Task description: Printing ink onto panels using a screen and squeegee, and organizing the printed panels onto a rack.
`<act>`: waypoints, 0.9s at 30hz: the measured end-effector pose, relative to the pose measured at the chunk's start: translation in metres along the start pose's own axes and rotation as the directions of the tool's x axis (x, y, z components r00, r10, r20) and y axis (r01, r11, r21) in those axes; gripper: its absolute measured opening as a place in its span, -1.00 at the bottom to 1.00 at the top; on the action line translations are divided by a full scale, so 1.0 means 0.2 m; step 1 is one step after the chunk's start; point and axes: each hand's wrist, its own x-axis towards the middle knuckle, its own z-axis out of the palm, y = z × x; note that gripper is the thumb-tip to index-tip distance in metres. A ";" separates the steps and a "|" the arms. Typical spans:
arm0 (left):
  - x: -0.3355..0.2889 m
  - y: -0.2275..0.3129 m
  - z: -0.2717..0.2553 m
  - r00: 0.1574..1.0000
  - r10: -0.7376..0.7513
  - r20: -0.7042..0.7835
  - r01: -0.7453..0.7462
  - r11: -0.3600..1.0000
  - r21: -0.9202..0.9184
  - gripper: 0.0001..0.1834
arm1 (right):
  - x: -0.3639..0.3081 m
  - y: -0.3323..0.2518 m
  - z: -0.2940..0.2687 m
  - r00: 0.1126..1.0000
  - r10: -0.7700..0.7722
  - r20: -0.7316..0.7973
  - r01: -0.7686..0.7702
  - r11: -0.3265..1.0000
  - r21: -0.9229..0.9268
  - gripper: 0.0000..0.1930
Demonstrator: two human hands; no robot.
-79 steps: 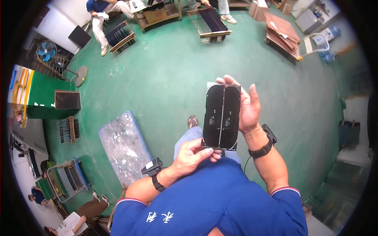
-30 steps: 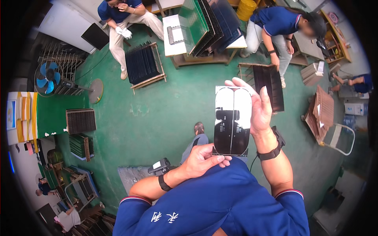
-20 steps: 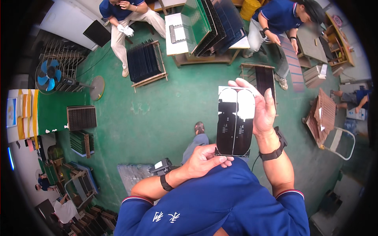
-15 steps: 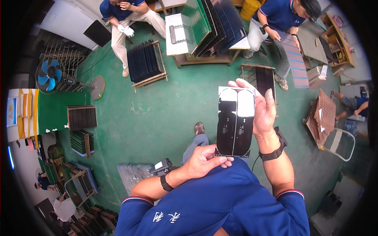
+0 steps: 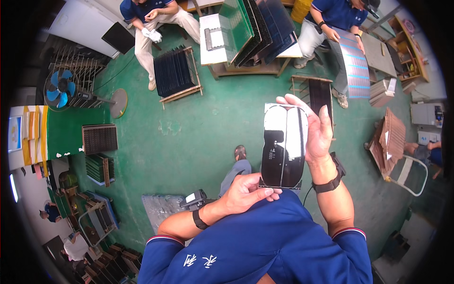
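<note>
The left hand (image 5: 248,193) grips the near edge of a glossy black panel (image 5: 283,165) by its left corner, while the right hand (image 5: 318,137) lies along the right edge, thumb raised clear of it. Beyond them on the green floor (image 5: 198,128) stands a wooden rack (image 5: 196,75) of dark sheets, near a white-topped table (image 5: 209,56) bearing leaning boards (image 5: 239,33). At upper right a seated co-worker (image 5: 326,12) holds a striped sheet (image 5: 354,64).

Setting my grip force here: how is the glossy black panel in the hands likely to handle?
The glossy black panel is probably stiff: it shows no obvious sag between the left hand at its lower edge and the right hand at its right edge. Its mirror-like glare suggests a smooth, possibly slippery face.
</note>
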 end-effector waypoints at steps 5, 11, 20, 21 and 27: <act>0.01 0.00 0.00 1.000 0.014 -0.011 -0.014 1.000 0.018 -0.75 | 0.01 -0.02 0.00 1.000 -0.021 0.009 0.021 1.000 -0.013 -0.09; 0.01 0.00 -0.01 0.998 0.052 -0.045 -0.051 0.998 0.026 -0.76 | 0.01 -0.02 -0.01 0.999 -0.051 -0.004 0.051 0.999 0.004 -0.09; -0.03 0.04 -0.12 0.956 0.182 -0.229 -0.191 0.981 -0.018 -0.74 | -0.17 -0.07 -0.05 0.964 -0.261 -0.050 0.255 0.961 -0.109 -0.12; -0.03 0.06 -0.14 0.950 0.174 -0.259 -0.191 0.981 -0.042 -0.73 | -0.20 -0.07 -0.05 0.959 -0.279 -0.045 0.274 0.957 -0.094 -0.13; -0.01 0.20 -0.23 0.927 0.194 -0.321 -0.229 0.970 -0.077 -0.70 | -0.34 -0.07 -0.08 0.933 -0.357 -0.047 0.353 0.932 -0.081 -0.25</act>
